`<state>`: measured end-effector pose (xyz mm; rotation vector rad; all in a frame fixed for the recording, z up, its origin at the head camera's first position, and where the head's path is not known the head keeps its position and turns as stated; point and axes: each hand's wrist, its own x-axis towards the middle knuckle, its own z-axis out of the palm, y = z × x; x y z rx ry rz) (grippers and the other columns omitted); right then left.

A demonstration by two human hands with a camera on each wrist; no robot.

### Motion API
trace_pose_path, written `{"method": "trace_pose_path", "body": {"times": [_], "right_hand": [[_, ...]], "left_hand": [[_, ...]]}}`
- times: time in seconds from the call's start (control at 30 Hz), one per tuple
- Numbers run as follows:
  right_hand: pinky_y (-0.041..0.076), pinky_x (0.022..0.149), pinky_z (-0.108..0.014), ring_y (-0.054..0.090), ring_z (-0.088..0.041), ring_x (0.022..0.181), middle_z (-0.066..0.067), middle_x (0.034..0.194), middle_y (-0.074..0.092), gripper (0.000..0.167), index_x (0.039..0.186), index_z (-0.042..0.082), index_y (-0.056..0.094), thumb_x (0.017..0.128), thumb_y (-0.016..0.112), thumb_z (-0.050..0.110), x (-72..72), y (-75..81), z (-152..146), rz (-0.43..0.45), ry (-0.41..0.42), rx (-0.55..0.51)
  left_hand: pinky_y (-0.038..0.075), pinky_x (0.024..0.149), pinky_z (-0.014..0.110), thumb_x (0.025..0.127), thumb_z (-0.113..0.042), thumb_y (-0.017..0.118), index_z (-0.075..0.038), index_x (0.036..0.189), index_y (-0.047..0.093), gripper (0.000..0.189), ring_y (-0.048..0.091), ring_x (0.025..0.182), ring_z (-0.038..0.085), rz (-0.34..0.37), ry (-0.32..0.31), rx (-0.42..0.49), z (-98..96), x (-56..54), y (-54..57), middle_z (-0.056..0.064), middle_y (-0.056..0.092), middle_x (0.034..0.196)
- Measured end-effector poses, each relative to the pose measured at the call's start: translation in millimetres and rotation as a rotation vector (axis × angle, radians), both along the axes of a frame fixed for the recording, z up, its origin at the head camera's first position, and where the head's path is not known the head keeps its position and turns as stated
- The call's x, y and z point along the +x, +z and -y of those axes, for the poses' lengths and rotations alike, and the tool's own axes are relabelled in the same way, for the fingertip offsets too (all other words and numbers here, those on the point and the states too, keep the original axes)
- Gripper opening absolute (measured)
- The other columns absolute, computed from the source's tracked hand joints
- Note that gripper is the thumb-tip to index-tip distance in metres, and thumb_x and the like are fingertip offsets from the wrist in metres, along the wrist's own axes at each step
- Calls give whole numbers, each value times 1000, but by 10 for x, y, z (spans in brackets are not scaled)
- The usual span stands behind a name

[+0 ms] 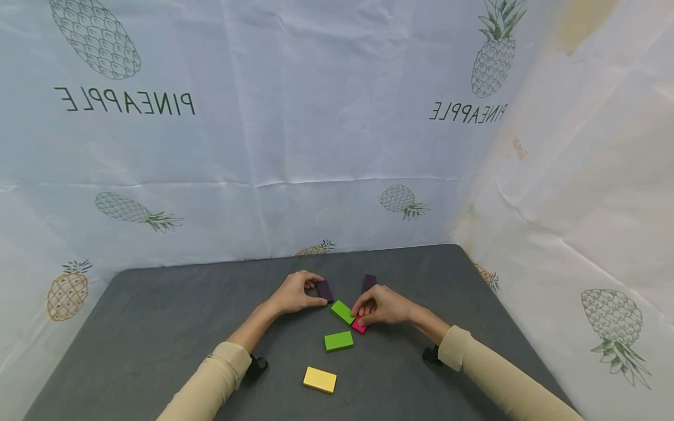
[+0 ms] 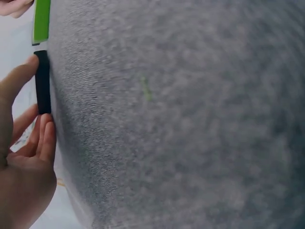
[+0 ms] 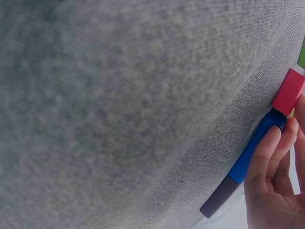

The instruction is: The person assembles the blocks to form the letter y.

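My left hand [image 1: 298, 293] holds a dark purple flat block [image 1: 325, 291] by its two ends, thumb at the near end and fingers at the far end. In the left wrist view this dark block [image 2: 43, 82] stands close to a green block [image 2: 41, 20]. My right hand [image 1: 387, 305] pinches a red block [image 1: 359, 326], its fingertips right beside a green block [image 1: 342, 312]. In the right wrist view the red block [image 3: 288, 91] lies end to end with a blue block [image 3: 255, 145], which the hand hides in the head view. Fingertips overlap the blue block there.
Another dark block [image 1: 369, 283] lies just beyond the right hand. Nearer me are a second green block [image 1: 339, 341] and a yellow block [image 1: 319, 380]. The dark grey table [image 1: 158, 339] meets a pineapple-print curtain [image 1: 337, 140] at the back and right.
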<state>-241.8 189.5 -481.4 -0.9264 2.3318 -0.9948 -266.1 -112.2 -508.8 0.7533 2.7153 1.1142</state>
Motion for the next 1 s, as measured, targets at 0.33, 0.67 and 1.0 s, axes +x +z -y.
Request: {"method": "trace_pose_path", "body": {"times": [0.33,0.67,1.0], "right_hand": [[56,73,-18,63,0,78,-3,94,78,18,112,6,83,95,83,9,1,-12,1,-3,-5,6],[56,73,-17,62,1,78,-2,94,77,17,112,6,83,95,83,7,2,6,-3,-8,-2,11],[55,72,-17,62,0,76,-2,92,77,18,112,5,83,94,84,8,17,16,-1,-6,-13,7]], "left_hand": [[61,91,43,87,-30,90,2,128,76,54,71,103,23,-40,61,22,-53,59,-23,16,76,119],[59,93,43,85,-31,93,2,128,74,57,69,103,21,-2,112,17,-115,132,-14,15,75,117],[61,97,47,93,-23,87,2,128,74,44,73,107,27,7,139,64,-121,175,-14,18,75,121]]}}
